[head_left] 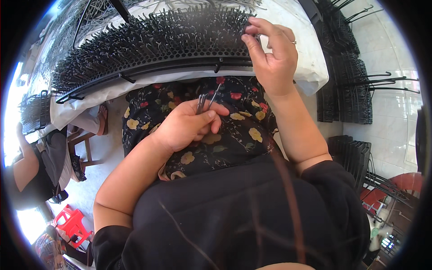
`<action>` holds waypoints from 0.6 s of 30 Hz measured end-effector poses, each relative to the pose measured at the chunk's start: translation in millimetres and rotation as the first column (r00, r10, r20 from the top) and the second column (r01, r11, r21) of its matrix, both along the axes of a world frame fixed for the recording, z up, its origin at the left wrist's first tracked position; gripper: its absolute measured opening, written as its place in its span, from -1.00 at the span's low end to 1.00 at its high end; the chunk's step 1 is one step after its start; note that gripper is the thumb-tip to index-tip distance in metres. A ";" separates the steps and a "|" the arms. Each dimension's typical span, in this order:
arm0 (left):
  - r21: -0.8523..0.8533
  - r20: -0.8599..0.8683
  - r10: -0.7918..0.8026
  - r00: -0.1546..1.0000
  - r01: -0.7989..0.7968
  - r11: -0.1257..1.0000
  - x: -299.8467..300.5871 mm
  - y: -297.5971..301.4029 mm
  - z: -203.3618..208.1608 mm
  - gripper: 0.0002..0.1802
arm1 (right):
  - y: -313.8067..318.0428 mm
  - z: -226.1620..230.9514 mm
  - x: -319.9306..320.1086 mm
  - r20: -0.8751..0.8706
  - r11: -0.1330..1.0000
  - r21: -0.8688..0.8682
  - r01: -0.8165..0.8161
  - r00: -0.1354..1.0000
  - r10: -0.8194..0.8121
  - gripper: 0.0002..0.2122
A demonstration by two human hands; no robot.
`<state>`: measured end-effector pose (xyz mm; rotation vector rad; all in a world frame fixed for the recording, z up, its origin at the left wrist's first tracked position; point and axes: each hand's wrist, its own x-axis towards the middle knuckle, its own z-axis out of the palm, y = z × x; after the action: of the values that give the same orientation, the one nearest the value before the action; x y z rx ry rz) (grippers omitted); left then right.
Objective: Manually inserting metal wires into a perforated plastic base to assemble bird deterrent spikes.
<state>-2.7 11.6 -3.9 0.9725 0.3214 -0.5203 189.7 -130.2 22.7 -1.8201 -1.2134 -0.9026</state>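
Observation:
In front of me lies a long black rack point(177, 62) with rows of round holes, densely filled with upright dark hooked wire pieces point(157, 36). My right hand point(276, 56) reaches over the rack's right end, its thumb and forefinger curled close together around something dark among the wires. What those fingers grip is too small to make out. Lower down, above my lap, my left hand point(184, 123) is closed on a few thin metal wire hooks point(201, 104). One longer wire sticks up past its fingertips.
A white sheet point(310, 67) covers the table under the rack, with loose wire pieces point(180, 3) behind. Black racks with long hooks point(344, 85) stand at the right. Someone's arm point(27, 168) shows at the left, near a red plastic stool point(72, 222).

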 end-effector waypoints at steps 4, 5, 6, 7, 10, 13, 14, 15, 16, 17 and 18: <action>-0.056 -0.005 0.013 1.000 -0.013 0.998 1.4 0.4 -3.2 -0.75 | 6.6 -9.8 -0.1 -0.085 0.991 0.098 -0.092 0.991 0.101 -0.69; -0.070 -0.011 0.021 1.000 -0.022 0.997 1.7 0.5 -3.7 -0.75 | 7.0 -12.9 -1.9 -0.154 0.982 0.146 -0.122 0.977 0.145 -0.72; -0.070 -0.011 0.021 1.000 -0.022 0.997 1.5 0.4 -3.8 -0.75 | 7.0 -14.4 -3.2 -0.221 0.969 0.196 -0.149 0.956 0.191 -0.75; -0.072 -0.012 0.026 1.000 -0.026 0.997 1.4 0.2 -3.9 -0.75 | 4.8 -12.6 -0.6 -0.222 0.969 0.195 -0.149 0.956 0.191 -0.75; -0.083 -0.019 0.026 0.999 -0.028 0.996 1.4 0.6 -3.0 -0.75 | -1.0 -7.1 6.0 0.088 1.000 -0.022 -0.010 0.996 0.012 -0.84; -0.113 -0.024 0.023 0.999 -0.026 0.993 2.8 1.4 -2.7 -0.76 | -0.8 -9.8 -3.4 -0.004 0.999 -0.032 -0.023 1.000 0.023 -0.88; -0.134 -0.020 0.023 1.000 -0.026 0.991 3.4 1.7 -2.8 -0.76 | -0.7 -13.2 -7.5 -0.074 0.997 -0.006 -0.080 0.994 0.079 -0.88; -0.136 -0.021 0.025 0.999 -0.028 0.990 2.6 1.9 -2.4 -0.76 | -1.2 -16.5 -22.3 -0.344 0.984 0.005 -0.176 0.924 0.167 -0.87; -0.136 -0.013 0.026 1.000 -0.027 0.990 2.5 1.7 -1.8 -0.76 | -1.5 -8.1 -41.8 -0.548 0.962 -0.022 -0.271 0.808 0.215 -0.87; -0.133 -0.005 0.030 1.000 -0.030 0.991 1.6 1.6 -0.8 -0.76 | -2.2 0.7 -56.5 -0.725 0.929 -0.023 -0.371 0.646 0.240 -0.86; -0.132 -0.005 0.027 1.000 -0.027 0.991 0.5 1.0 -2.0 -0.76 | -6.1 0.2 -60.7 -0.754 0.861 -0.118 -0.495 0.609 0.247 -0.83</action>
<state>-2.1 12.6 -5.9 0.8380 0.2986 -0.5124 129.0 -136.3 22.8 -1.7733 -1.1661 0.2937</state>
